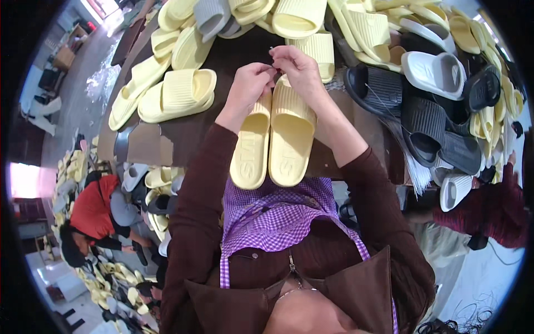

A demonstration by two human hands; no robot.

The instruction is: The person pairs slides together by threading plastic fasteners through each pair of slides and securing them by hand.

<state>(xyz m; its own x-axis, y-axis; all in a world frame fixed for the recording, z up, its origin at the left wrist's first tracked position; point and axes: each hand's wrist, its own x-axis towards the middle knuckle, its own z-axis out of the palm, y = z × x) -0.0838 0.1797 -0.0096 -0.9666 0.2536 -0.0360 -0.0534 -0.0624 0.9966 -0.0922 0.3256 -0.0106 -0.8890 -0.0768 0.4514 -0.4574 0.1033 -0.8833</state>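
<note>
A pair of pale yellow slide slippers lies side by side in front of me, the left slipper (250, 158) and the right slipper (288, 153), with their heels toward me. Above their toe ends, my left hand (250, 86) and my right hand (298, 68) meet with fingertips pinched together. Something small and dark shows between the fingers, too tiny to make out. Part of the slippers' ribbed straps is hidden by my hands.
Yellow slippers (178, 94) are piled on the brown table (183, 131) at left. Black slippers (424, 125), a white slipper (434, 72) and a bundle of thin white strands (413, 161) lie at right. A person in red (95, 206) bends at lower left among heaped slippers.
</note>
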